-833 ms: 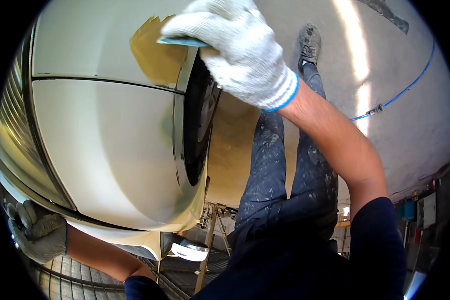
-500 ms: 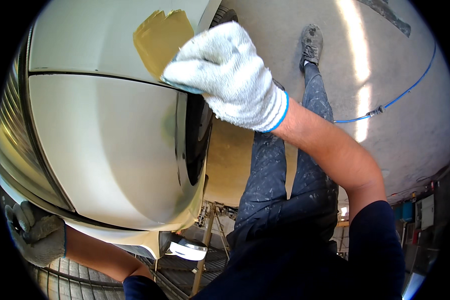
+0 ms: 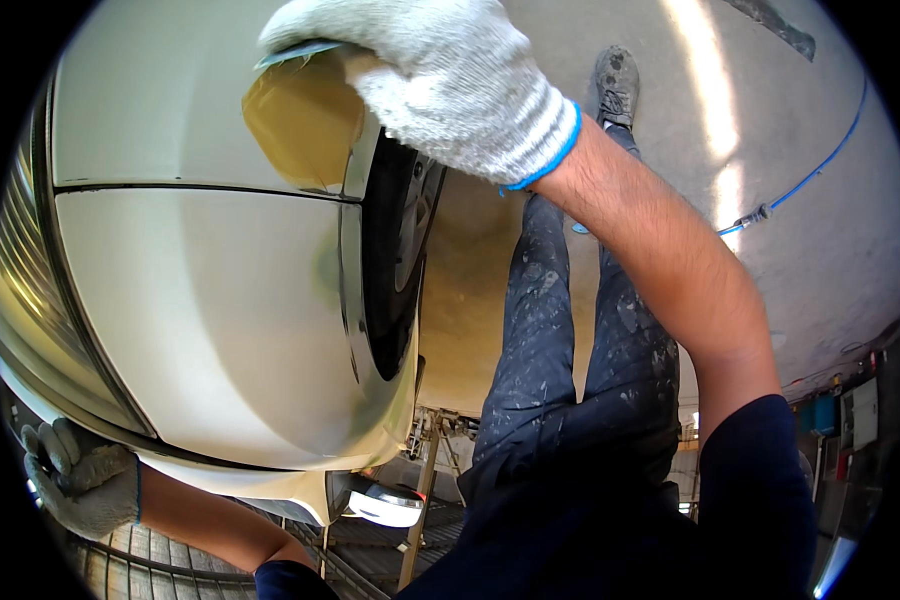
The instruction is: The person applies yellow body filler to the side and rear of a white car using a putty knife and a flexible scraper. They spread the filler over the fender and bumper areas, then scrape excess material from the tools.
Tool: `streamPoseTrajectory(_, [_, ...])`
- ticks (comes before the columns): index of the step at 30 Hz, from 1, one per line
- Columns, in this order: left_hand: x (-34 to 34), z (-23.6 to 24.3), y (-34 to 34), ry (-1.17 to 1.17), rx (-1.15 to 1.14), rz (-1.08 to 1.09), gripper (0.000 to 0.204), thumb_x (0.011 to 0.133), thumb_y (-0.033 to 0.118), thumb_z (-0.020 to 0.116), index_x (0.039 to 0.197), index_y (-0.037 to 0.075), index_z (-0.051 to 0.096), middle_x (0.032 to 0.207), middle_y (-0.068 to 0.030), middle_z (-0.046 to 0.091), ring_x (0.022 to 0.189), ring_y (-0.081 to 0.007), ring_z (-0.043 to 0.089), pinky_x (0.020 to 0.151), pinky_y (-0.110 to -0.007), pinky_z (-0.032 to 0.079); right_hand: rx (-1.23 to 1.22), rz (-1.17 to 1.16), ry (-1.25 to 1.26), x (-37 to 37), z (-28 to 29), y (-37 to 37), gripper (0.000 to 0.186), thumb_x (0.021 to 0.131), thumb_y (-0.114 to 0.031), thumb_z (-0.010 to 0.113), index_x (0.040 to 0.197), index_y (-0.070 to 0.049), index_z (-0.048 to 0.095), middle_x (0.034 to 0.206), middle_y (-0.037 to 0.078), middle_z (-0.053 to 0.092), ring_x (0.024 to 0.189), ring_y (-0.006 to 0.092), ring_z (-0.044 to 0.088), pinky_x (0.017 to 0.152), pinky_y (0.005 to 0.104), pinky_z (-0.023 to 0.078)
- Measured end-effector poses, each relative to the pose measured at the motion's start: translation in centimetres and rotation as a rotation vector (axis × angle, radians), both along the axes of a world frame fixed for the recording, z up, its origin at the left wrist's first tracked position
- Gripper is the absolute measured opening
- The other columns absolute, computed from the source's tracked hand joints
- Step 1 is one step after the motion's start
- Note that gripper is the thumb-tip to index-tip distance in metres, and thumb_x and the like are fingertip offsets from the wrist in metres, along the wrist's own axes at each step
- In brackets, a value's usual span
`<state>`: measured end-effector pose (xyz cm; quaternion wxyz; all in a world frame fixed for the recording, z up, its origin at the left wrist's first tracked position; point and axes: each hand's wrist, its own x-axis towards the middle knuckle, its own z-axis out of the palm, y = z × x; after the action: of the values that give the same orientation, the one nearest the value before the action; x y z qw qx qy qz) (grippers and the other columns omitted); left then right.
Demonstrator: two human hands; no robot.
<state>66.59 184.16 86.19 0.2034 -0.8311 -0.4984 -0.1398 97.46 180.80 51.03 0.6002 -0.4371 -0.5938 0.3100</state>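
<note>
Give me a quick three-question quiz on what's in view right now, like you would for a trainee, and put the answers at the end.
1. Which hand grips the thin bluish blade: the left hand or the right hand?
2. Multiple choice: what colour is the patch on the car's pale panel, near the wheel?
A. Red
B. Tan
C. Blue
3. True or false: the blue hose lies across the car.

Key
1. The right hand.
2. B.
3. False; it lies on the floor.
</note>
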Motion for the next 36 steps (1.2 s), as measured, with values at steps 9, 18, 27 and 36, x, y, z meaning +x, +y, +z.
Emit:
streamPoseTrajectory(9, [1.0, -0.7, -0.1, -0.484, -0.067, 0.105, 0.031, 0.098, 0.009, 0.048, 0.114, -0.015, 0.062, 0.111, -0.0356, 0.065, 0.066, -0.0262, 0.059, 0.059, -0.036, 0.053, -0.099, 0.261, -0.017, 0.7, 0.4, -5.4, 0.044, 0.068, 0.01, 0.063, 0.104, -0.012, 0.074, 0.1, 0.007, 0.069, 0.097, 0.0294, 0.064, 0.089, 0.04, 0.052])
streamPoseTrajectory(18, [-0.8, -0.2, 0.2, 0.103, -0.095, -0.117, 0.031, 0.103, 0.008, 0.048, 0.127, -0.011, 0.054, 0.111, -0.0355, 0.065, 0.071, -0.0252, 0.063, 0.058, -0.035, 0.056, -0.149, 0.044, 0.021, 1.0, -1.1, 0.5, 0.023, 0.077, -0.002, 0.064, 0.097, -0.011, 0.071, 0.093, 0.007, 0.067, 0.093, 0.0295, 0.065, 0.086, 0.0414, 0.054])
streamPoseTrajectory(27, [-2.7, 1.1, 0.0, -0.205, -0.233, -0.082, 0.032, 0.105, 0.009, 0.042, 0.127, -0.011, 0.053, 0.109, -0.0321, 0.067, 0.085, -0.0329, 0.071, 0.068, -0.041, 0.062, -0.098, 0.107, -0.063, 0.9, -0.5, -1.8, 0.021, 0.076, -0.003, 0.065, 0.095, -0.011, 0.072, 0.092, 0.008, 0.067, 0.092, 0.0283, 0.066, 0.086, 0.0399, 0.055])
streamPoseTrajectory(36, [-0.6, -1.4, -0.5, 0.037, -0.023, 0.048, 0.036, 0.105, 0.017, 0.047, 0.128, -0.011, 0.051, 0.105, -0.0278, 0.068, 0.091, -0.0326, 0.073, 0.079, -0.04, 0.065, -0.116, 0.009, 0.026, -0.1, -1.4, 0.7, 0.024, 0.074, -0.002, 0.062, 0.094, -0.012, 0.072, 0.091, 0.008, 0.067, 0.09, 0.0295, 0.065, 0.083, 0.0408, 0.054])
